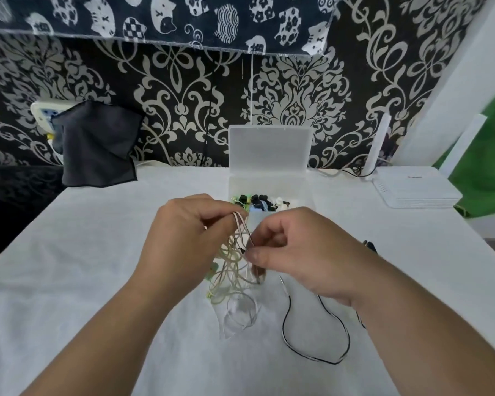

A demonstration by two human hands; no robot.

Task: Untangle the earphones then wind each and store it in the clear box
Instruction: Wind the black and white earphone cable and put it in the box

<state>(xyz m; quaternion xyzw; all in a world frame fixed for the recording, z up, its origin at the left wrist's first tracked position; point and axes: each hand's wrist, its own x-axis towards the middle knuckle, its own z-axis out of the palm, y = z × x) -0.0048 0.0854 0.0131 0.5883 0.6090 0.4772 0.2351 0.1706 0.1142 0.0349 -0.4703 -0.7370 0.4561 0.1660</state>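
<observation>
Both hands are up over the table pinching the earphone tangle [235, 270], left hand [192, 224] high, right hand [292, 252] low, probably so loops hang apart (clear box [269, 184] open just behind).

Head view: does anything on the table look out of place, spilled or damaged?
Nothing damaged or spilled. The pale cords are a tangled bundle pinched by the left hand and right hand, as the task expects. One black cord trails loose across the table under the right wrist. The clear box stands open.
</observation>
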